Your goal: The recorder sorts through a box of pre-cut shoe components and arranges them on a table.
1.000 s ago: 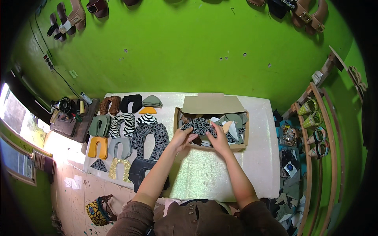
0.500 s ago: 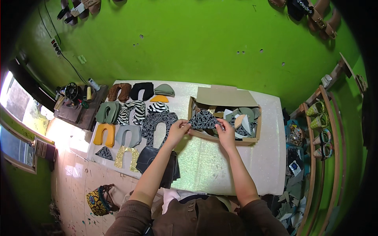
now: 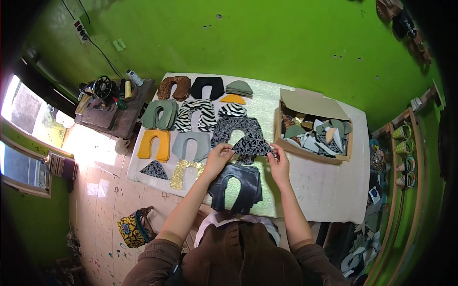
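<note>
Stretched between my two hands is a black-and-white line-patterned shoe-upper cutout [image 3: 251, 144], roughly fan-shaped. My left hand [image 3: 218, 160] pinches its left corner, and my right hand [image 3: 278, 167] pinches the right one. It hangs over the lower right part of a stack of U-shaped cutouts [image 3: 223, 127] in the same pattern, partly hiding them. Just below, black U-shaped cutouts [image 3: 219, 190] lie near the table's front edge. A smaller piece of the same pattern [image 3: 154, 169] rests at the table's left edge.
An open cardboard box [image 3: 310, 156] full of scraps stands to the right on the table [image 3: 329, 190]. Stacked cutouts in zebra [image 3: 206, 110], yellow [image 3: 163, 143], grey [image 3: 202, 143] and gold [image 3: 180, 177] spread leftward. A sewing machine [image 3: 102, 88] sits beyond the left edge.
Both hands have carried the patterned cutout left, away from the box front to above the matching stack. The view has turned, so the whole table appears further right.
</note>
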Demonstrator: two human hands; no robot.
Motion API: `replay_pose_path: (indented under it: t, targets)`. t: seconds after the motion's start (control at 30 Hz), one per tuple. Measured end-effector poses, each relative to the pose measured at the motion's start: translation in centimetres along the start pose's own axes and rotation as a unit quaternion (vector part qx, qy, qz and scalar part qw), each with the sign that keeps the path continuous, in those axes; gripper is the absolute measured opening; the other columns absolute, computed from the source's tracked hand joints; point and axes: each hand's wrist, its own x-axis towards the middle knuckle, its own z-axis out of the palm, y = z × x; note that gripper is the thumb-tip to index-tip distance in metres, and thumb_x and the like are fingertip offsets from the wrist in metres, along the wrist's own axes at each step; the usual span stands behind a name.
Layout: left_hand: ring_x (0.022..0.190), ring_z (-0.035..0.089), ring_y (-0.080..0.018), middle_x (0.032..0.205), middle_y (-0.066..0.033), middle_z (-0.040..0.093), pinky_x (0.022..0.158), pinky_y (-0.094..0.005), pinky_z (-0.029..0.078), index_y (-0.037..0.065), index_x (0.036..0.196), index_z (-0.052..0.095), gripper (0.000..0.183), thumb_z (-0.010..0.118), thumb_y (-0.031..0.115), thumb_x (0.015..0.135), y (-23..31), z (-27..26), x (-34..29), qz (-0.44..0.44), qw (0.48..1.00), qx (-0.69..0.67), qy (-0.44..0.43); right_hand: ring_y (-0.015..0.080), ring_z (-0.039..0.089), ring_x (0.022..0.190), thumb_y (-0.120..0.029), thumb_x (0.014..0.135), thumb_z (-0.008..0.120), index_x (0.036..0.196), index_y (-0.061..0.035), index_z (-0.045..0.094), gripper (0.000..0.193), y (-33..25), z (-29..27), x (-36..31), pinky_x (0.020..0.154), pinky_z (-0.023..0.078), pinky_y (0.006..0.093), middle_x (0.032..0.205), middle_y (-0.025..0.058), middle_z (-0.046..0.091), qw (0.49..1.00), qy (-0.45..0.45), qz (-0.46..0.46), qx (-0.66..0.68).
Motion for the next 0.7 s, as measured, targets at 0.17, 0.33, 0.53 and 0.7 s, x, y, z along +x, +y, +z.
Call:
replay_pose_path:
  t: [0.17,0.33,0.53,0.7]
  targets:
    - [0.078,0.058,-0.0108,0.089,-0.0051,0.056,0.073,-0.0202,0.051,-0.001,0.106,0.052,0.021,0.057,0.004,0.086,-1.5,-4.3,-1.6,-0.068,0.994,-0.08,0.015,0.0086,0.048,0.082,0.001,0.086,0.052,0.113,-0.0065,0.055,0.029,0.5,4.5,-1.4,0.074,0.039,0.0204,0.095,0.0013,0.053,0.999,-0.019,-0.01,-0.045]
    - [0.08,0.059,-0.0113,0.091,-0.0059,0.055,0.073,-0.0211,0.051,-0.002,0.108,0.05,0.023,0.055,0.005,0.087,-3.0,-8.0,-3.8,-0.107,0.989,-0.098,0.007,0.0086,0.05,0.082,0.0,0.087,0.05,0.104,-0.0039,0.058,0.019,1.8,7.9,-3.5,0.072,0.04,0.0207,0.091,0.0021,0.055,0.998,-0.019,-0.002,-0.057]
    - [0.085,0.059,-0.0147,0.092,-0.0089,0.056,0.077,-0.0242,0.052,-0.005,0.107,0.05,0.022,0.054,0.001,0.086,-5.1,-8.7,-6.6,-0.098,0.984,-0.146,0.036,0.0163,0.055,0.071,0.0,0.083,0.051,0.097,-0.0036,0.063,0.019,3.2,8.2,-5.8,0.064,0.043,0.0252,0.088,0.0074,0.057,0.988,-0.067,-0.063,-0.126]
    - [0.084,0.059,-0.0157,0.091,-0.009,0.055,0.077,-0.0248,0.052,-0.004,0.107,0.05,0.022,0.054,0.0,0.086,-6.8,-8.3,-8.6,-0.106,0.976,-0.171,0.083,0.0145,0.055,0.076,0.003,0.084,0.049,0.104,-0.0023,0.062,0.025,2.4,7.8,-6.8,0.07,0.044,0.0233,0.096,0.0078,0.056,0.987,-0.118,-0.035,-0.102]
